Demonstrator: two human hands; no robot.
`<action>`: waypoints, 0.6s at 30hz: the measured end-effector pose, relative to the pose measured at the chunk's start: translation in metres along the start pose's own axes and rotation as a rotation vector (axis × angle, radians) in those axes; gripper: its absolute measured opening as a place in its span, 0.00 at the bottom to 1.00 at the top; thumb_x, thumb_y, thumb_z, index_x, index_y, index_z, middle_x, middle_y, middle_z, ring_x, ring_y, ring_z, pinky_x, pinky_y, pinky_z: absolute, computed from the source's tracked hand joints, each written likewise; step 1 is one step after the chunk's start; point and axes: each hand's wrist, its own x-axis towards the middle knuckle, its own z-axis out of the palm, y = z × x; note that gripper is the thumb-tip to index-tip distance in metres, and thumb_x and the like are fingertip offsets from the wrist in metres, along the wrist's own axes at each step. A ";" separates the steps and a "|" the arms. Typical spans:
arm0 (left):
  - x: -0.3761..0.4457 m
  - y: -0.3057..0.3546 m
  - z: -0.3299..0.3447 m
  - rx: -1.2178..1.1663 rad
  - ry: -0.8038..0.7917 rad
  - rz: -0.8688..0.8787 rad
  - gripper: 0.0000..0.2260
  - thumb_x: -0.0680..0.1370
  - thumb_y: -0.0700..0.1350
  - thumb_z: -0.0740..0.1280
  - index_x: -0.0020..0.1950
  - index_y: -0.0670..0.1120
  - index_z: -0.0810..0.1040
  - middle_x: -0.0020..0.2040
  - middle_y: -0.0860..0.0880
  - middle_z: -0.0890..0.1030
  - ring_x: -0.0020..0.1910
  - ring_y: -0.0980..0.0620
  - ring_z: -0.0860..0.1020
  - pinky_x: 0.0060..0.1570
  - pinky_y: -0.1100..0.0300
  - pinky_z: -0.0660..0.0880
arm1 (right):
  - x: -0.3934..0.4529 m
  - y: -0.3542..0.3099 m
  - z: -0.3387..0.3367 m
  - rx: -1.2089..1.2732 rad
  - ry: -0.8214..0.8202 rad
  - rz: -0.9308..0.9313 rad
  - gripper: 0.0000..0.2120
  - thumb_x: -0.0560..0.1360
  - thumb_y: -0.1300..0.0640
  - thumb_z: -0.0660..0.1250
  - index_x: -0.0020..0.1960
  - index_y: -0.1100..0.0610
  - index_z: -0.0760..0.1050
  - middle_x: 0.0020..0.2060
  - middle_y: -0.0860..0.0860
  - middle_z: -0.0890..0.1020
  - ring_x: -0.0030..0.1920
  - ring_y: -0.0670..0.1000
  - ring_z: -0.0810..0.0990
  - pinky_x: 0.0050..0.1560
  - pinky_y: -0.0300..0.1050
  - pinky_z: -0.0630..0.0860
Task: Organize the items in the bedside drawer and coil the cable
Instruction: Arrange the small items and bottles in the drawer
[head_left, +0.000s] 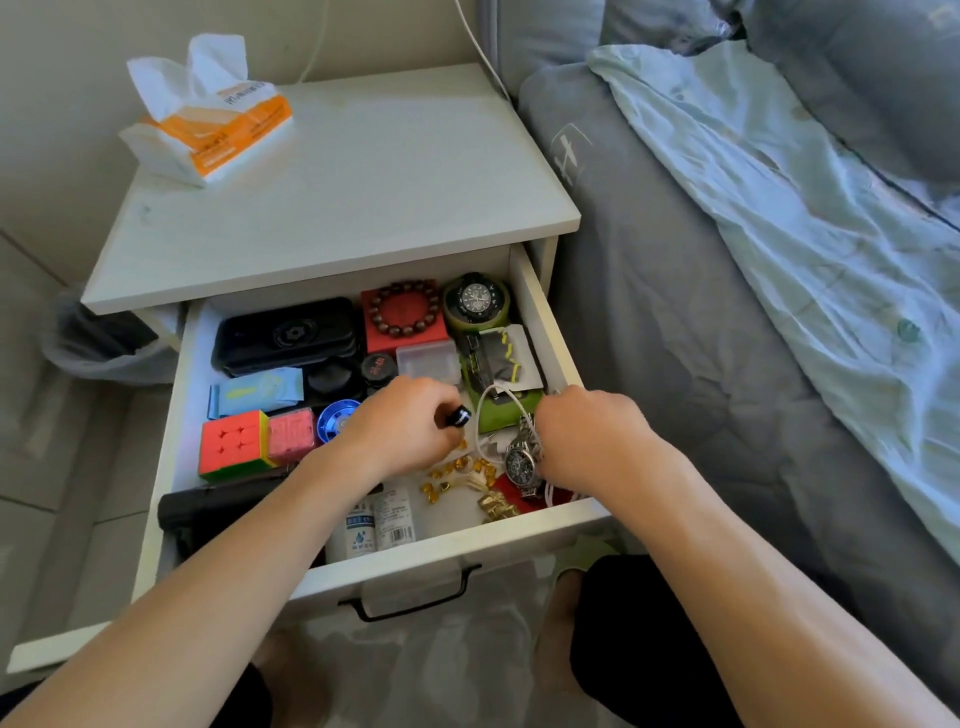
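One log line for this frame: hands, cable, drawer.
left hand: grips small black item | right hand: on white cable, grip hidden | cable: loose loop, uncoiled | drawer: open, cluttered

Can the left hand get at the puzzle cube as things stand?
Probably not freely: the left hand already grips a small black item. The puzzle cube itself lies uncovered just beside it.

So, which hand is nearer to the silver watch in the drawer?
The right hand. It is right beside the silver watch, apparently touching its band. The left hand is further to the left, across the white cable, and holds a small black item.
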 end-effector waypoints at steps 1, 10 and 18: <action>-0.002 -0.002 0.000 -0.016 0.004 -0.009 0.03 0.77 0.46 0.69 0.47 0.49 0.82 0.45 0.52 0.83 0.43 0.52 0.80 0.46 0.50 0.79 | -0.001 -0.004 0.001 -0.034 -0.022 -0.003 0.09 0.77 0.55 0.66 0.56 0.55 0.75 0.41 0.50 0.72 0.39 0.52 0.74 0.37 0.46 0.72; -0.012 -0.004 0.002 0.088 -0.110 0.001 0.12 0.74 0.43 0.68 0.57 0.54 0.81 0.59 0.53 0.79 0.60 0.52 0.75 0.58 0.51 0.76 | -0.001 -0.004 -0.003 -0.040 -0.268 -0.034 0.12 0.77 0.53 0.65 0.58 0.56 0.74 0.41 0.49 0.75 0.43 0.52 0.76 0.42 0.46 0.73; -0.009 0.003 0.007 -0.015 -0.043 0.112 0.10 0.78 0.47 0.69 0.59 0.53 0.79 0.58 0.54 0.80 0.60 0.54 0.76 0.59 0.52 0.75 | -0.005 0.009 -0.003 0.157 -0.304 -0.031 0.14 0.80 0.51 0.63 0.39 0.58 0.72 0.34 0.50 0.73 0.36 0.49 0.73 0.35 0.40 0.69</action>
